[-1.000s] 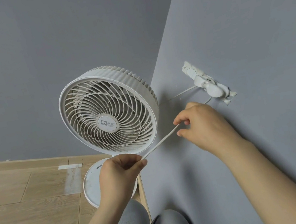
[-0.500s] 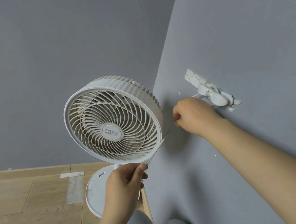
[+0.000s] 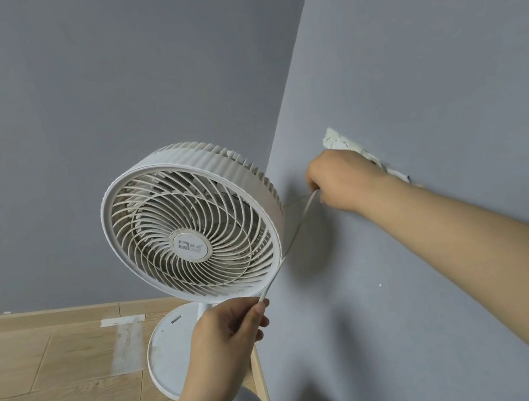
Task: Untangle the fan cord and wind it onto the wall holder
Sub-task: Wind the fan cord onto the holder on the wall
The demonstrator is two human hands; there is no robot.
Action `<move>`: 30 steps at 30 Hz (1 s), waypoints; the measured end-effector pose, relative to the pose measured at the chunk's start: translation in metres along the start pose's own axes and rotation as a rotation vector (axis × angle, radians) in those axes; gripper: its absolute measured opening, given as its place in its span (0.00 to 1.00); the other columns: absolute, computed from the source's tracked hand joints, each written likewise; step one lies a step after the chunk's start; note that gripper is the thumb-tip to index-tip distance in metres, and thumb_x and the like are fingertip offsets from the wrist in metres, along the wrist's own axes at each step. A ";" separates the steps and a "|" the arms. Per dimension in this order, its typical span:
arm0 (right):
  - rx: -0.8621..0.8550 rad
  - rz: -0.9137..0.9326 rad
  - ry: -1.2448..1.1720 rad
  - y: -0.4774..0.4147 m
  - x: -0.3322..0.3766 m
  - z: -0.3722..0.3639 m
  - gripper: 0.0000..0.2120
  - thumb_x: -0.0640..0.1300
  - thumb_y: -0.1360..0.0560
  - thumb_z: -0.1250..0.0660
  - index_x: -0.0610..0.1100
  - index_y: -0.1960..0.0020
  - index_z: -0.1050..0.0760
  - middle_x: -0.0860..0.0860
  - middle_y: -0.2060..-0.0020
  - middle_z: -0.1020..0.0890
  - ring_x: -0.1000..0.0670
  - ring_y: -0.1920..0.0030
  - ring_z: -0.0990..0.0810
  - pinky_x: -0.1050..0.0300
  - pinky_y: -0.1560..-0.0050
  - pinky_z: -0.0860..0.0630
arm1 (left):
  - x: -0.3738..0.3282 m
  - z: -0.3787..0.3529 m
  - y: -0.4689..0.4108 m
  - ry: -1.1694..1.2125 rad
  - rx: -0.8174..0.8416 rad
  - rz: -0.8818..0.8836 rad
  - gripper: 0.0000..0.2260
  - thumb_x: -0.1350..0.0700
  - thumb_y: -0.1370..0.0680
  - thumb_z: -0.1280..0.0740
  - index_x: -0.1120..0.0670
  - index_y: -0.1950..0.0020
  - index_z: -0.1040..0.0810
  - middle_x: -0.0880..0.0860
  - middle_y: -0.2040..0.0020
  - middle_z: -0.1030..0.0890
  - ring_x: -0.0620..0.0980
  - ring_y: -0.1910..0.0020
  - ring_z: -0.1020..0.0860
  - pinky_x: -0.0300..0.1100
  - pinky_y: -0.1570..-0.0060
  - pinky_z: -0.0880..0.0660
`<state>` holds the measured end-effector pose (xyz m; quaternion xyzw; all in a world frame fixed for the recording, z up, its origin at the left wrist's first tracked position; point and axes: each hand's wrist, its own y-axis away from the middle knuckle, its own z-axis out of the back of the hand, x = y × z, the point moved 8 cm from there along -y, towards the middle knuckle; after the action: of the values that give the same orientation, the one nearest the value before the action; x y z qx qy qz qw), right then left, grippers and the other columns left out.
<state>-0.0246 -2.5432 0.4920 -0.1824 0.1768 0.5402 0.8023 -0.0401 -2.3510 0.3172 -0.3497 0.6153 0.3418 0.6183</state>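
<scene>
Fan (image 3: 191, 225) unmoved in the corner. Right hand (image 3: 339, 181) has moved up onto wall holder (image 3: 340, 143), fingers closed on cord (image 3: 298, 226): winding underway. Left hand (image 3: 229, 334) pinches the cord's lower stretch taut.

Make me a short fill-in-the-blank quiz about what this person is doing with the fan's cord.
1. The cord runs stretched between the person's two ____.
2. The right hand is up against the ____, covering most of the holder.
3. The fan stands on a round ____ base.

Missing words: hands; wall; white
</scene>
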 end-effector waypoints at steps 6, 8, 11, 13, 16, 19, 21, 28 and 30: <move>-0.042 0.043 0.033 -0.016 -0.005 0.016 0.10 0.32 0.31 0.33 0.44 0.54 0.19 0.45 0.54 0.18 0.42 0.52 0.20 0.56 0.49 0.26 | 0.001 -0.001 -0.004 0.026 -0.011 0.012 0.07 0.60 0.24 0.33 0.52 0.59 0.16 0.50 0.70 0.18 0.41 0.71 0.21 0.27 0.67 0.26; -0.056 0.042 0.005 -0.020 -0.012 0.021 0.10 0.33 0.31 0.33 0.45 0.55 0.19 0.45 0.54 0.18 0.41 0.53 0.19 0.57 0.56 0.28 | 0.001 -0.002 -0.005 0.040 -0.008 0.015 0.07 0.60 0.23 0.33 0.53 0.58 0.16 0.51 0.70 0.17 0.42 0.70 0.20 0.28 0.66 0.25; -0.077 0.017 -0.049 -0.024 -0.024 0.028 0.09 0.34 0.30 0.34 0.45 0.56 0.19 0.44 0.54 0.18 0.41 0.53 0.19 0.58 0.60 0.33 | -0.001 -0.006 -0.006 0.050 -0.008 0.009 0.07 0.60 0.24 0.33 0.53 0.58 0.16 0.50 0.69 0.16 0.43 0.70 0.20 0.31 0.64 0.23; -0.089 -0.019 -0.098 -0.025 -0.035 0.035 0.08 0.35 0.29 0.33 0.45 0.56 0.18 0.44 0.55 0.18 0.41 0.53 0.19 0.58 0.59 0.32 | -0.001 -0.009 -0.006 0.073 -0.001 0.010 0.07 0.60 0.24 0.32 0.52 0.58 0.16 0.50 0.68 0.16 0.44 0.69 0.19 0.37 0.59 0.21; -0.104 -0.083 -0.145 -0.025 -0.053 0.043 0.08 0.35 0.30 0.33 0.45 0.57 0.18 0.43 0.55 0.18 0.40 0.53 0.19 0.58 0.59 0.31 | -0.001 -0.012 -0.007 0.081 0.008 0.006 0.07 0.60 0.24 0.33 0.52 0.57 0.16 0.51 0.67 0.16 0.45 0.68 0.19 0.42 0.57 0.20; -0.131 -0.121 -0.186 -0.023 -0.065 0.052 0.08 0.35 0.32 0.32 0.48 0.60 0.19 0.43 0.56 0.17 0.40 0.56 0.19 0.57 0.59 0.28 | -0.003 -0.014 -0.009 0.087 0.016 -0.011 0.07 0.61 0.23 0.33 0.53 0.55 0.15 0.51 0.66 0.16 0.44 0.68 0.19 0.37 0.59 0.22; -0.157 -0.137 -0.192 -0.019 -0.070 0.058 0.09 0.35 0.31 0.33 0.48 0.59 0.19 0.43 0.54 0.17 0.39 0.54 0.19 0.56 0.58 0.27 | -0.006 -0.015 -0.010 0.097 0.015 -0.015 0.08 0.61 0.23 0.34 0.54 0.55 0.15 0.52 0.66 0.16 0.44 0.67 0.19 0.36 0.60 0.22; -0.252 -0.196 -0.191 0.002 -0.080 0.074 0.08 0.37 0.29 0.34 0.46 0.54 0.18 0.45 0.51 0.17 0.40 0.49 0.20 0.57 0.57 0.30 | -0.012 -0.010 -0.007 0.111 0.007 -0.038 0.08 0.61 0.23 0.35 0.55 0.55 0.16 0.55 0.65 0.16 0.44 0.68 0.20 0.35 0.61 0.23; -0.255 -0.204 -0.202 0.009 -0.082 0.078 0.08 0.36 0.29 0.34 0.46 0.55 0.19 0.45 0.51 0.17 0.41 0.50 0.20 0.57 0.57 0.29 | -0.013 -0.008 -0.005 0.122 0.006 -0.037 0.08 0.61 0.22 0.35 0.55 0.55 0.16 0.54 0.66 0.16 0.44 0.68 0.21 0.35 0.62 0.24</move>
<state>-0.0556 -2.5681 0.5987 -0.2446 0.0059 0.4895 0.8370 -0.0402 -2.3602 0.3305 -0.3794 0.6461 0.3065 0.5871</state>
